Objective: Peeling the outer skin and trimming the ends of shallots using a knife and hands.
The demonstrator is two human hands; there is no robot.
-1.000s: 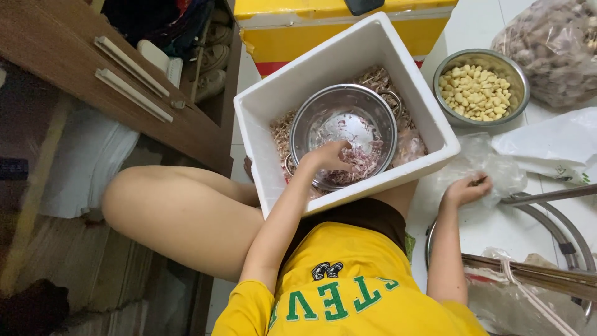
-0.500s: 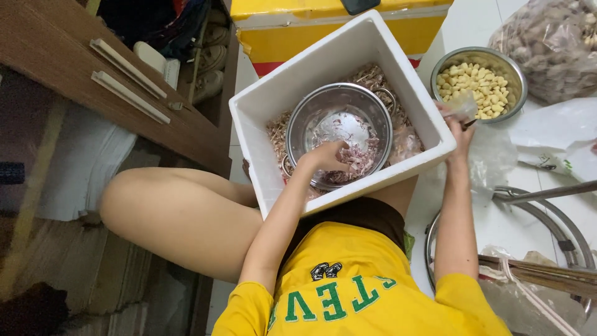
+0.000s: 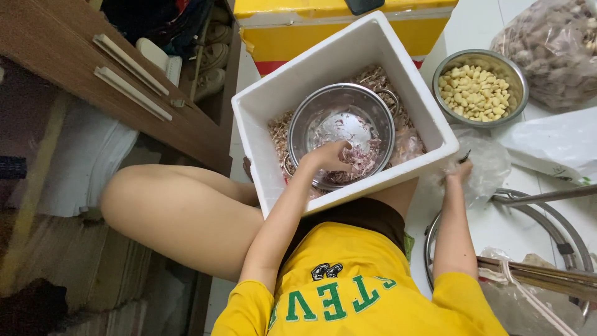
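We take the white foam box [image 3: 348, 59] as our landmark. Inside it sits a steel colander [image 3: 341, 134], bedded on papery peelings [image 3: 280, 134], with purplish skins at its bottom. Our left hand [image 3: 328, 155] reaches into the colander, fingers curled and pinched over the skins; what they grip we cannot tell. Just right of the box, our right hand [image 3: 459, 171] rests on a clear plastic bag [image 3: 485, 168], closed on a small dark tool [image 3: 464, 157]. Beyond the box's right corner stands a steel bowl of peeled cloves [image 3: 479, 87]; further right lies a bulging clear sack [image 3: 550, 53]. Behind the box sits a yellow container [image 3: 292, 31] with a red band.
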